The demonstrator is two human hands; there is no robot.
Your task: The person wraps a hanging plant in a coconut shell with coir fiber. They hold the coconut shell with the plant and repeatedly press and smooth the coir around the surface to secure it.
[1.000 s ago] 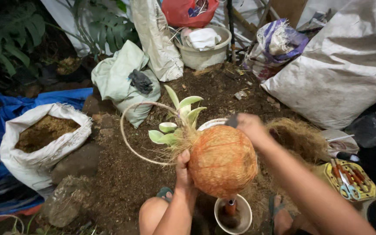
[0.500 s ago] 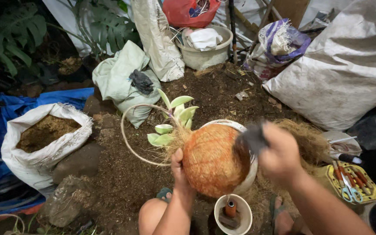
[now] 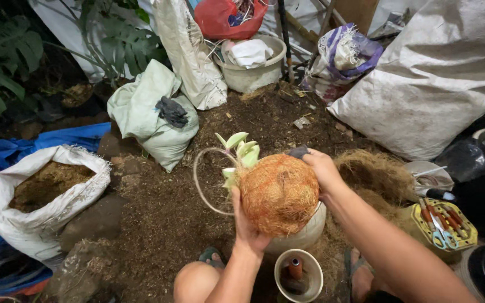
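Observation:
My left hand [image 3: 246, 223] holds a round ball of orange-brown coconut fibre [image 3: 279, 192] from its near left side. A small plant with pale green leaves [image 3: 241, 152] sticks out of the ball's far left, and a thin wire loop [image 3: 198, 181] curves out beside it. My right hand [image 3: 322, 166] rests on the ball's far right edge, fingers closed around a small dark object [image 3: 298, 151]. Directly beneath the ball stands a whitish pot [image 3: 305, 236].
A small cup with spools [image 3: 298, 274] stands near my knees. Loose fibre [image 3: 374, 174], a yellow tray of scissors and tools [image 3: 443, 225] lie right. An open white sack of compost [image 3: 46, 196] sits left. Sacks [image 3: 151, 115] and a bucket [image 3: 252, 70] ring the soil heap.
My right hand swung down to the ball's right side, then came back up to its far edge. The ball stayed in my left hand, turning slightly.

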